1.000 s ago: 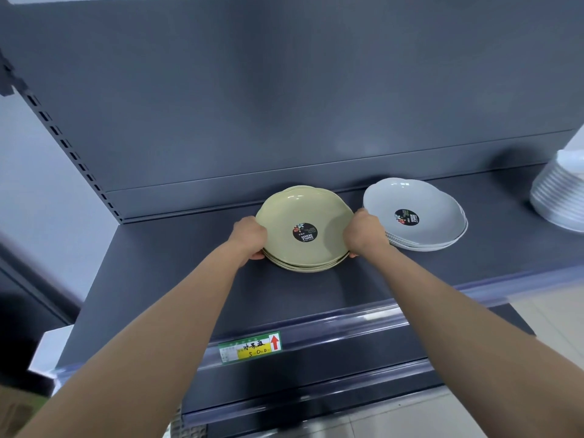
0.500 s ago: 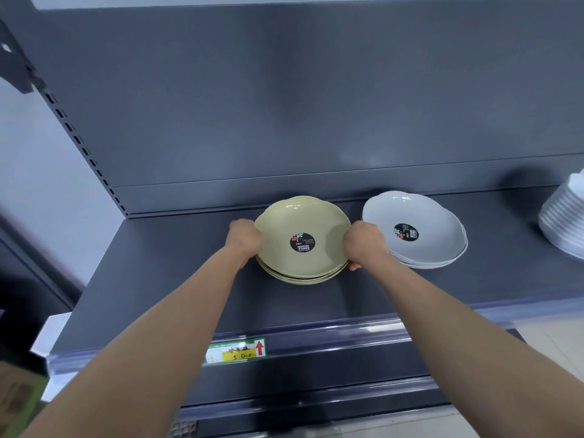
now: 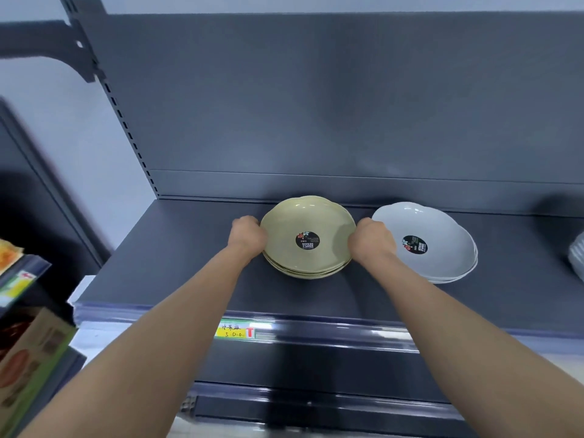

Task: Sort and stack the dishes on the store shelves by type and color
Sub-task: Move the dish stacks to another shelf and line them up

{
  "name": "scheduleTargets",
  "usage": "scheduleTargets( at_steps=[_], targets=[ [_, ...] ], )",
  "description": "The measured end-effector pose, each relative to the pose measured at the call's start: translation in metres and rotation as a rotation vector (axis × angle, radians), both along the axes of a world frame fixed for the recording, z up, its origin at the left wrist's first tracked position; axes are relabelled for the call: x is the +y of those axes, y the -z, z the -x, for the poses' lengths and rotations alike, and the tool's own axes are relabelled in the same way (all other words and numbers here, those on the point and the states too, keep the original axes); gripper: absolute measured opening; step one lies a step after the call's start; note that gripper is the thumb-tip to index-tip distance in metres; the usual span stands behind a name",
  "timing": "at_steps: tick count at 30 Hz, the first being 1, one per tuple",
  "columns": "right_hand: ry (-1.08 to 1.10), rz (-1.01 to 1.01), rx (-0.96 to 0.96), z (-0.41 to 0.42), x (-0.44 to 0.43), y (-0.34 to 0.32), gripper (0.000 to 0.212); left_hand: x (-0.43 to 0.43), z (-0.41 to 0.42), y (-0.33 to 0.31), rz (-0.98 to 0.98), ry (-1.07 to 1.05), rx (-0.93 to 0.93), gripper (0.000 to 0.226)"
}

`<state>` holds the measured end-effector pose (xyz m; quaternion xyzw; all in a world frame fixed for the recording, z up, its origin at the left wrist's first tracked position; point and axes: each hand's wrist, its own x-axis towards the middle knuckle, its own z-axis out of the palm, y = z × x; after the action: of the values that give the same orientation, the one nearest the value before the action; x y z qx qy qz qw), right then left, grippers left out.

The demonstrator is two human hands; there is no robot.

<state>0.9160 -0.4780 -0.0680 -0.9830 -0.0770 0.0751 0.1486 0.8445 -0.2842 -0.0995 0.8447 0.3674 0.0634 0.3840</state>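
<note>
Dark grey store shelving fills the view, with a tall back panel (image 3: 316,105) rising behind one flat shelf (image 3: 189,263). Near the back of that shelf, a little left of the middle, sits a stack of pale yellow plates (image 3: 303,216) with wavy rims; a round black sticker (image 3: 307,240) lies in the centre of the top one. Just beside it to the right, not quite touching, is a stack of white plates (image 3: 442,222) of the same shape, with its own black sticker.

Both bare arms reach forward to the yellow stack. The left hand (image 3: 248,235) is curled against the left rim of the stack and the right hand (image 3: 371,240) is curled against its right rim, so the stack is gripped from both sides; the fingertips are hidden behind the backs of the hands. The bottom plate appears to rest on the shelf.

At the far right edge, part of another pale stack of dishes (image 3: 576,257) shows. A green and yellow price tag (image 3: 235,330) sits in the clear strip along the shelf's front edge. Blurred cardboard boxes (image 3: 28,358) show at lower left.
</note>
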Motion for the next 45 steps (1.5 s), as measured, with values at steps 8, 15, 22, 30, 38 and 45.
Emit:
scheduleTargets(
  at_steps=[8,15,22,30,38,45],
  targets=[
    [-0.400,-0.009,-0.247,0.020,0.026,-0.035,0.025,-0.019,0.037,-0.050,-0.321,0.019,-0.081,0.024],
    [-0.852,0.096,-0.521,0.089,0.088,-0.094,0.031,0.006,0.135,-0.112,-0.833,0.004,0.048,0.035],
    [-1.226,-0.121,-0.673,0.225,0.172,-0.133,0.028,0.040,0.303,-0.145,-1.077,-0.284,0.255,0.032],
    [-1.578,-0.346,-0.820,0.440,0.246,-0.157,0.022,0.051,0.533,-0.163,-1.276,-0.595,0.545,0.020],
    [-1.879,-0.541,-0.802,0.652,0.279,-0.170,0.028,0.027,0.729,-0.169,-1.252,-0.871,0.752,0.027],
    [-2.129,-0.611,-0.750,0.793,0.286,-0.159,0.027,-0.004,0.852,-0.158,-1.094,-1.119,0.924,0.025]
  ],
)
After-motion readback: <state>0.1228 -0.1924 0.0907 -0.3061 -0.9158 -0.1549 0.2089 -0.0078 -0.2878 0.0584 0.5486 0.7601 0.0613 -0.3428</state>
